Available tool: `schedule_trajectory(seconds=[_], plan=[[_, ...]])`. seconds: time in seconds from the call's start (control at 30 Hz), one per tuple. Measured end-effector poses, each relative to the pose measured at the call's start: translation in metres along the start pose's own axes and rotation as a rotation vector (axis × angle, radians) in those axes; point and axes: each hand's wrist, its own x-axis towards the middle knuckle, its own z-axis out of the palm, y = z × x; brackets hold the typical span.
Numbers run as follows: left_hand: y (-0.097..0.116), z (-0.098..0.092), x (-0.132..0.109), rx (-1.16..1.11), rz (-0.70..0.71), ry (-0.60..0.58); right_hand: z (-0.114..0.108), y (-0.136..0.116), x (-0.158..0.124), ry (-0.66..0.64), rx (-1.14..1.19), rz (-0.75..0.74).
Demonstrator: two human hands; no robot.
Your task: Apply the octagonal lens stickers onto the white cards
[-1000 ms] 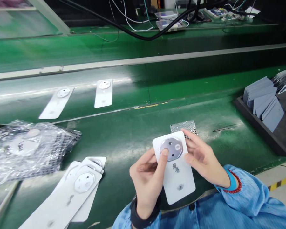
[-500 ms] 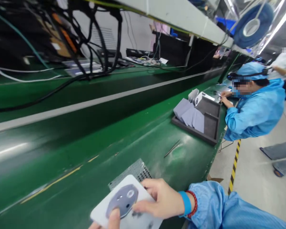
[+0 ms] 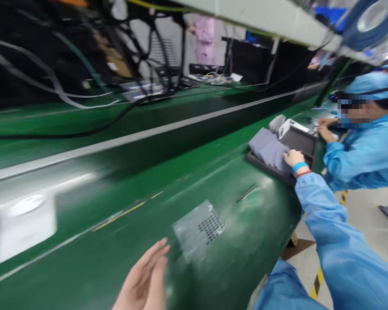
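Observation:
My left hand [image 3: 145,275] hovers over the near part of the green bench with fingers stretched out and nothing in it. Just beyond it lies a clear plastic sheet [image 3: 194,232] bearing rows of small black pieces. My right hand [image 3: 294,158] reaches far right to a dark tray [image 3: 271,173], its fingers closed at the near end of a row of grey flat panels [image 3: 268,144]; the fingertips are partly hidden. On the shiny strip at the left rests a white panel [image 3: 26,228], blurred, with a round-edged shape on it.
Tweezers [image 3: 246,192] lie on the bench between the sheet and the tray. A white box [image 3: 291,125] stands at the tray's far side. A co-worker in blue [image 3: 368,146] works beyond it at the right. Black cables [image 3: 161,47] hang under the shelf.
The white panel has left both my hands and now lies on the strip at left. My right hand has moved away to the tray; my left hand has opened. The view has shifted.

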Motion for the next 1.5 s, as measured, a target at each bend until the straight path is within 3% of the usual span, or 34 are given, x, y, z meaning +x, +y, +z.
schedule_trajectory(seconds=[0.1, 0.17, 0.2, 0.27, 0.3, 0.37, 0.47, 0.6, 0.73, 0.83, 0.93, 1.1, 1.37, 1.5], plan=[[0.000, -0.003, 0.002, 0.022, -0.065, 0.025, 0.027, -0.017, -0.034, -0.037, -0.020, -0.168], [-0.009, -0.004, 0.003, 0.065, -0.087, 0.005, 0.051, -0.029, -0.080, -0.096, 0.018, -0.392], [-0.013, -0.004, 0.002, 0.093, -0.094, -0.012, 0.064, -0.035, -0.109, -0.165, 0.054, -0.556], [-0.018, -0.002, 0.001, 0.143, -0.103, -0.050, 0.091, -0.048, -0.168, -0.376, 0.147, -1.153], [-0.019, 0.000, 0.000, 0.163, -0.103, -0.066, 0.104, -0.054, -0.193, -0.435, 0.162, -1.329], [-0.015, 0.006, -0.001, 0.192, -0.103, -0.090, 0.123, -0.064, -0.226, -0.472, 0.204, -1.486], [-0.005, 0.014, -0.001, 0.207, -0.124, -0.111, 0.131, -0.070, -0.237, -0.428, 0.306, -1.495], [0.007, 0.022, 0.002, 0.057, -0.219, -0.220, 0.117, -0.070, -0.231, -0.373, 0.479, -1.503], [0.008, 0.027, 0.000, -0.212, -0.344, -0.355, 0.107, -0.072, -0.234, -0.483, 0.644, -1.513], [0.004, 0.030, -0.004, -0.331, -0.428, -0.341, 0.107, -0.076, -0.239, -0.541, 0.773, -1.363], [0.002, 0.032, -0.006, -0.395, -0.487, -0.311, 0.109, -0.079, -0.244, -0.459, 0.833, -1.268], [-0.001, 0.039, -0.013, -0.433, -0.495, -0.222, 0.110, -0.071, -0.252, -0.395, 0.700, -1.347], [-0.021, 0.046, -0.018, -0.445, -0.509, -0.120, 0.137, -0.060, -0.247, -0.447, 0.621, -1.355], [-0.017, 0.047, -0.019, -0.420, -0.561, -0.169, 0.145, -0.051, -0.249, -0.281, 0.602, -1.481]])
